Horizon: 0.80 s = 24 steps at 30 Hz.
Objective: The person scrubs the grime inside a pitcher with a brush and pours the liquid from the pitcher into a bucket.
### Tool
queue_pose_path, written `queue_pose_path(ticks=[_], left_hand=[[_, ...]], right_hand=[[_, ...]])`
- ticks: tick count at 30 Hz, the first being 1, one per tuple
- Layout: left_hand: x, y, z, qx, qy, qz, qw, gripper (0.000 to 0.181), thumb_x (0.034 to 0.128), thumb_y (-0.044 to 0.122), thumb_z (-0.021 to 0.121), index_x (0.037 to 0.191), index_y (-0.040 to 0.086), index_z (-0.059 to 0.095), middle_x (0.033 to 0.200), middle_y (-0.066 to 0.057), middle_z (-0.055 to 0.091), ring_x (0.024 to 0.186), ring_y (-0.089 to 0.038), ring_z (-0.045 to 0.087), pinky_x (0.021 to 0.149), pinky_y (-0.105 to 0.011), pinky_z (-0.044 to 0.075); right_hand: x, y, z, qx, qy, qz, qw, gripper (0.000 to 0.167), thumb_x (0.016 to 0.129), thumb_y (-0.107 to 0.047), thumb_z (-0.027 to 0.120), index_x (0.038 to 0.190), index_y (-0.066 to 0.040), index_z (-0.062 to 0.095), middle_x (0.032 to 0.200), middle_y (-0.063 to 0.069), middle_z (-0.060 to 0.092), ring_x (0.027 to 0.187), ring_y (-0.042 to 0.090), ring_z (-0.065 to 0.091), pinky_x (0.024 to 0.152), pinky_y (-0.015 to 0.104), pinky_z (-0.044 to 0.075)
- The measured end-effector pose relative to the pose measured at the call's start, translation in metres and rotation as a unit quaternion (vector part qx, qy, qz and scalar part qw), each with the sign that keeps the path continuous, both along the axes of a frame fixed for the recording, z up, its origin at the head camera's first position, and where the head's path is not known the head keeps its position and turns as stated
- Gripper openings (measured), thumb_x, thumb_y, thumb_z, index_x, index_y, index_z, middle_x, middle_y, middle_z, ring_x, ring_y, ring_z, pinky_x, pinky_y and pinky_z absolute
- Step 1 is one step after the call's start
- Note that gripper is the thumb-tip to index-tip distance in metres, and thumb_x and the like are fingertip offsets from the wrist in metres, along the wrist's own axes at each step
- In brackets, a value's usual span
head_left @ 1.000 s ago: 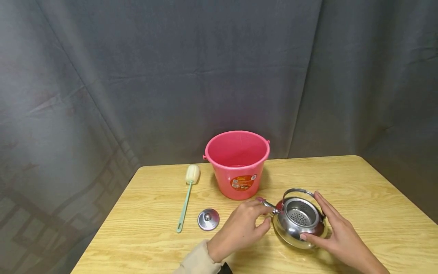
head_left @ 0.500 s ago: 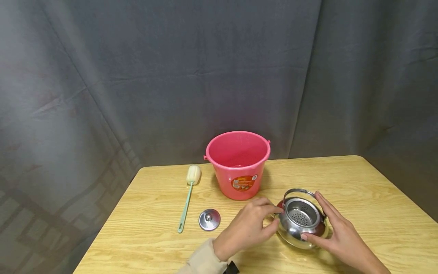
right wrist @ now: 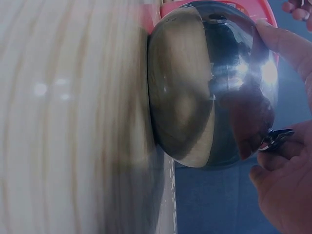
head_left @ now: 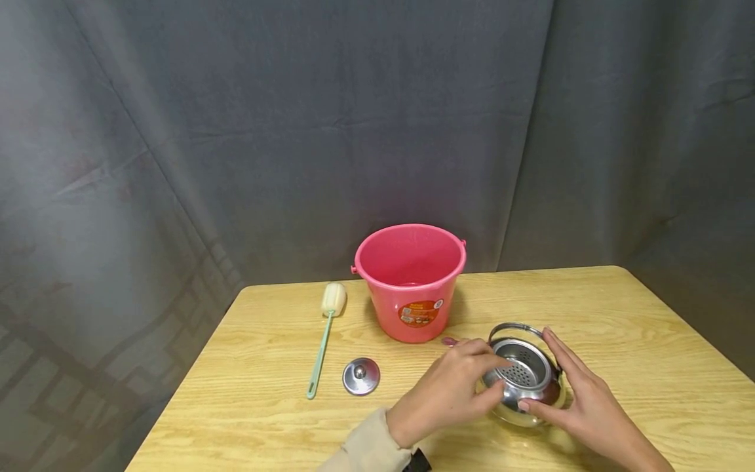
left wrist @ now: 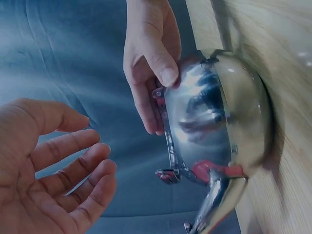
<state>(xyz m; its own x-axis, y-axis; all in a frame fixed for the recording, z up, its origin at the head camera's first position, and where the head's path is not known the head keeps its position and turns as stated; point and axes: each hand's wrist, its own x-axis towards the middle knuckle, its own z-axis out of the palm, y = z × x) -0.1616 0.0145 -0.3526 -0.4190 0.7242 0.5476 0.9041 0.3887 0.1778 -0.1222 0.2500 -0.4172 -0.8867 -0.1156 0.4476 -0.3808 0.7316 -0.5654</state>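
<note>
A shiny metal teapot (head_left: 545,391) stands upright on the table, uncovered, with a perforated strainer (head_left: 520,375) in its mouth. Its arched handle (head_left: 516,326) is up, and the spout (left wrist: 218,197) points left, mostly behind the left hand in the head view. My right hand (head_left: 590,410) holds the pot from the right, thumb on the near side and fingers on the far side by the handle. Loosely bent, the fingers of my left hand (head_left: 451,387) are over the strainer's left rim in the head view; the left wrist view shows them holding nothing, apart from the pot.
The small metal lid (head_left: 361,376) lies left of the left hand. Farther left is a sponge brush (head_left: 333,300) with a pale green handle. A pink bucket (head_left: 413,314) stands behind, near the table's back edge, before a grey curtain (head_left: 330,131).
My left hand has moved right, from beside the spout to over the strainer's left rim. The right hand and teapot have stayed in place.
</note>
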Motion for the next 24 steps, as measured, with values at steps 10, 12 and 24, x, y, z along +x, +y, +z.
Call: queue_pose_path(ticks=[10, 12, 24], left_hand=[[0.003, 0.011, 0.002, -0.018, 0.013, 0.005, 0.9997, 0.022, 0.0859, 0.016, 0.068, 0.107, 0.014, 0.074, 0.098, 0.006, 0.065, 0.089, -0.002, 0.053, 0.078, -0.007, 0.038], [0.003, 0.012, 0.002, -0.021, 0.01, 0.003, 0.9997, 0.023, 0.0865, 0.015, 0.067, 0.108, 0.014, 0.074, 0.098, 0.006, 0.065, 0.09, -0.002, 0.053, 0.078, -0.006, 0.038], [0.004, 0.025, 0.002, -0.074, 0.039, -0.004, 0.9965, 0.008, 0.0894, 0.02, 0.067, 0.095, 0.019, 0.072, 0.097, 0.01, 0.063, 0.094, -0.001, 0.054, 0.086, -0.009, 0.037]], right_hand=[[0.0, 0.0, -0.003, 0.015, 0.024, -0.004, 0.9996, 0.115, 0.066, -0.032, 0.089, 0.156, -0.023, 0.018, 0.156, 0.012, 0.026, 0.128, 0.04, 0.038, 0.093, 0.004, 0.011], [0.0, 0.0, -0.002, 0.014, 0.019, -0.004, 0.9997, 0.115, 0.067, -0.033, 0.089, 0.156, -0.023, 0.017, 0.156, 0.011, 0.026, 0.129, 0.04, 0.036, 0.096, 0.007, 0.011], [-0.002, 0.004, -0.007, 0.017, 0.041, 0.007, 0.999, 0.113, 0.067, -0.027, 0.089, 0.156, -0.021, 0.02, 0.156, 0.01, 0.026, 0.132, 0.003, 0.023, 0.092, 0.002, 0.012]])
